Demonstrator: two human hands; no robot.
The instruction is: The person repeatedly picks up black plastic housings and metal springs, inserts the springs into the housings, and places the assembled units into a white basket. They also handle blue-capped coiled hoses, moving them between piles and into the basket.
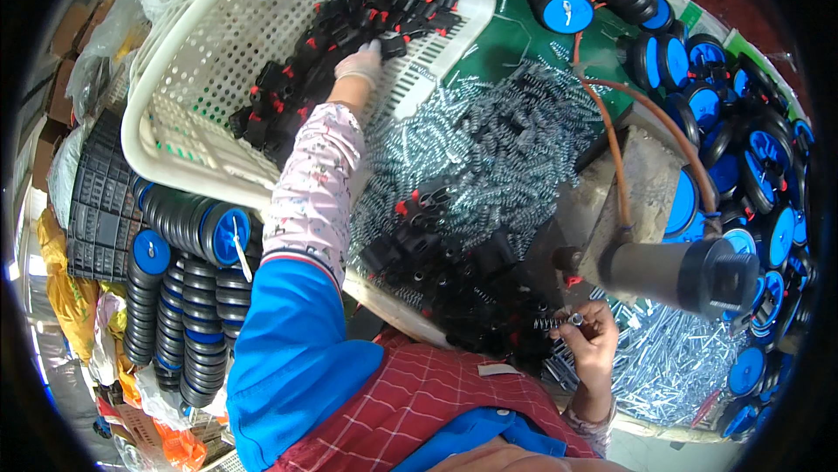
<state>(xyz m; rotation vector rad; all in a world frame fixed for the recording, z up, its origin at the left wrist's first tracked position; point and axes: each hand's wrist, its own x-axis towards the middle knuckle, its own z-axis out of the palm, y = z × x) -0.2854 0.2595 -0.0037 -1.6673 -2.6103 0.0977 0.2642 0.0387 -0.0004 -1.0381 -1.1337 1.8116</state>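
Green bench [512, 36], heaped with springs [489, 153]. Right hand [595, 339]: fingers clamped at the end of 1 coil [547, 324], its long axis toward 9 o'clock. Toward 11, farther off, the left hand [360, 66] touches black parts [327, 40]; its grip, I can't tell.

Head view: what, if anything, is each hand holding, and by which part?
Right hand: a silver spring, pinched by its right end. Left hand: at black parts; whether it grips one cannot be told.
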